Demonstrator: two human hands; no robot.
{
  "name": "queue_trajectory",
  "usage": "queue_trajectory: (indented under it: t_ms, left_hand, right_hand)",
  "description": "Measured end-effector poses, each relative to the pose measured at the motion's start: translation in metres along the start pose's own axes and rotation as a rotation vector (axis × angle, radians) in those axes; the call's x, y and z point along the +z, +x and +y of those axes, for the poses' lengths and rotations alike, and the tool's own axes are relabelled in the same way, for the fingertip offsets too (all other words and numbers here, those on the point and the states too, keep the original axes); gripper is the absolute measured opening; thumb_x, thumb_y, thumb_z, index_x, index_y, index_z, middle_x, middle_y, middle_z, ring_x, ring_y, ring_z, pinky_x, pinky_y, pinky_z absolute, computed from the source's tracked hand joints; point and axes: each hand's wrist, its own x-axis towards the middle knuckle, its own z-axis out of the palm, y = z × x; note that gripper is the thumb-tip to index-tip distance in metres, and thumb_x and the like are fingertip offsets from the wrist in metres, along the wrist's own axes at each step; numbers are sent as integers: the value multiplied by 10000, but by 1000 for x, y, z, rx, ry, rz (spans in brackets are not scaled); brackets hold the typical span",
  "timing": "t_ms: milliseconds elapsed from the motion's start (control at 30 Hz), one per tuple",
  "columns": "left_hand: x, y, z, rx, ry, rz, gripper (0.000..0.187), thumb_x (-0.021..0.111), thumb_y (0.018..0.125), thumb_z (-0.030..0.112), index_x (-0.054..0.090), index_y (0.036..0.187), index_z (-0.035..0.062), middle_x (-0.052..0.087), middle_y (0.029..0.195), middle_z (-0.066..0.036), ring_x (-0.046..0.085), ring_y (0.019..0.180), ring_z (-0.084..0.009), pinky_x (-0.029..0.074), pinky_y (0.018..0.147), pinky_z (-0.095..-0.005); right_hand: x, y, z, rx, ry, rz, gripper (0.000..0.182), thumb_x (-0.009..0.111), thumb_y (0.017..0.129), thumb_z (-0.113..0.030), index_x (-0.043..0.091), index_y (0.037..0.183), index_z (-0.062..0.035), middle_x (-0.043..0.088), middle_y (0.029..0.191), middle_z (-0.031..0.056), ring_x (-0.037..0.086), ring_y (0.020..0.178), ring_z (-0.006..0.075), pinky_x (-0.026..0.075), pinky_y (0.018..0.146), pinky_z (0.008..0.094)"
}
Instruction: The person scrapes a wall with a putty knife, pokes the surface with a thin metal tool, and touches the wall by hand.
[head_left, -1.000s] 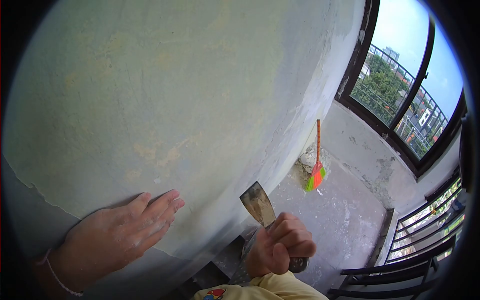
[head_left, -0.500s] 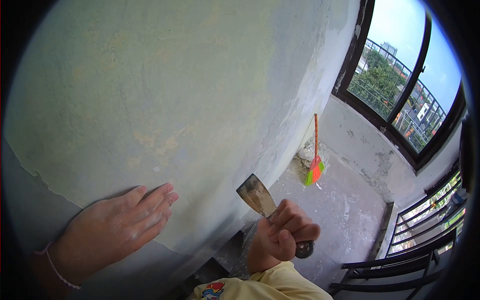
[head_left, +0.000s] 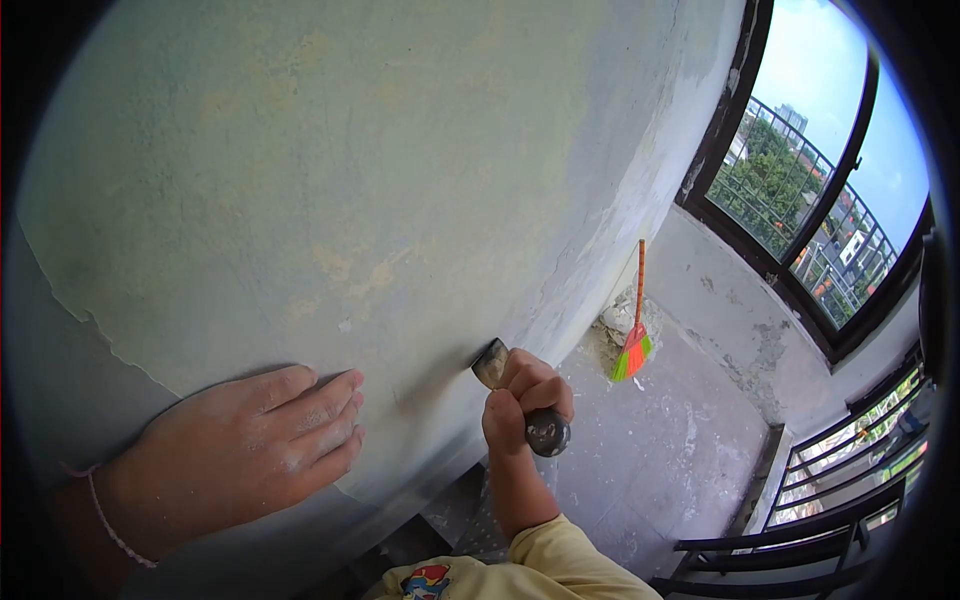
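My left hand (head_left: 255,435) lies flat against the wall (head_left: 330,180), fingers stretched out and dusted with white powder. In my right hand (head_left: 520,395) is a putty knife (head_left: 489,364), with fingers wrapped round its dark, rounded handle. The blade points up and to the left, its edge right at the wall surface, where a shadow falls beside it. Much of the blade is hidden behind my fingers. Pale green, patchy paint covers the wall, with a ragged torn edge above a greyer strip at the lower left.
A broom (head_left: 634,350) with orange and green bristles leans in the far corner, near a pile of rubble (head_left: 615,318). White specks mark the grey floor (head_left: 640,460). A dark-framed window (head_left: 775,180) is at upper right, black metal bars (head_left: 770,552) at lower right.
My right hand has moved up and left with the putty knife, bringing its blade to the wall, and its handle has turned toward me. My left hand stays on the wall; the view has shifted slightly.
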Motion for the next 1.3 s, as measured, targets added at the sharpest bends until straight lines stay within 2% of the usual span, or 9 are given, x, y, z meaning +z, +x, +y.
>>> queue_trajectory:
  t_ms: [100, 300, 367, 433, 667, 900, 967, 1133, 1300]
  left_hand:
    - [-2, -1, -1, 10, 17, -4, 220, 603, 898, 176, 681, 1094, 117, 693, 1210, -48, 584, 1256, -184, 476, 968, -314]
    - [-7, -3, -3, 47, 55, -65, 229, 594, 904, 185, 670, 1106, 110, 685, 1224, -51, 578, 1261, -182, 466, 978, -309]
    - [-7, -3, -3, 70, 82, -83, 241, 592, 903, 192, 668, 1115, 107, 682, 1223, -47, 573, 1265, -180, 459, 986, -307]
    - [-4, -3, 0, 58, 65, -65, 247, 593, 898, 193, 667, 1117, 106, 682, 1219, -47, 572, 1263, -180, 458, 987, -305]
    - [-9, 1, -5, 52, 44, -35, 257, 602, 875, 197, 667, 1105, 102, 686, 1201, -43, 578, 1246, -177, 463, 972, -302]
    - [-6, -2, -3, 82, 77, -98, 242, 603, 878, 200, 669, 1093, 108, 689, 1195, -41, 581, 1242, -170, 469, 945, -296]
    - [-4, -1, -3, 31, 25, -69, 237, 606, 881, 198, 669, 1093, 112, 691, 1186, -37, 582, 1241, -172, 471, 935, -295]
    - [-6, 2, -3, 63, 30, -80, 224, 606, 885, 196, 675, 1080, 112, 693, 1180, -35, 593, 1221, -171, 473, 926, -299]
    - [3, 1, -4, 22, 30, -18, 211, 606, 888, 192, 682, 1066, 111, 693, 1173, -43, 595, 1209, -176, 476, 919, -302]
  right_hand:
    - [5, -1, 0, 164, -144, 43, 226, 529, 690, 44, 358, 705, -103, 377, 486, 8, 348, 390, 117, 257, 440, 288]
    - [4, 9, -18, -167, 49, 168, 280, 579, 795, 58, 361, 722, -102, 400, 513, 12, 368, 424, 103, 310, 453, 284]
    - [-7, -17, 25, 270, -314, 149, 314, 569, 876, 34, 334, 715, -97, 375, 515, 2, 353, 441, 75, 292, 447, 289]
    - [-3, -21, 47, 386, -502, 207, 357, 529, 945, 19, 268, 743, -117, 322, 521, -17, 297, 424, 56, 226, 428, 254]
    - [5, 13, -3, -97, 28, 158, 375, 503, 1049, -254, 344, 728, -144, 318, 450, -34, 278, 368, 72, 200, 431, 258]
    - [5, 17, 11, 71, -137, 114, 383, 466, 1078, -290, 339, 749, -141, 328, 459, -32, 285, 376, 70, 209, 429, 262]
    - [8, 28, -16, -101, -112, 77, 395, 388, 1100, -301, 337, 741, -144, 353, 461, -28, 289, 379, 70, 214, 420, 251]
    - [14, -8, 34, -84, -99, 14, 550, 650, 971, -485, 367, 675, -118, 383, 460, -20, 330, 375, 94, 220, 409, 270]
    - [8, 10, -3, -116, 5, 60, 513, 482, 1060, -457, 374, 687, -122, 387, 446, -31, 330, 359, 74, 214, 398, 235]
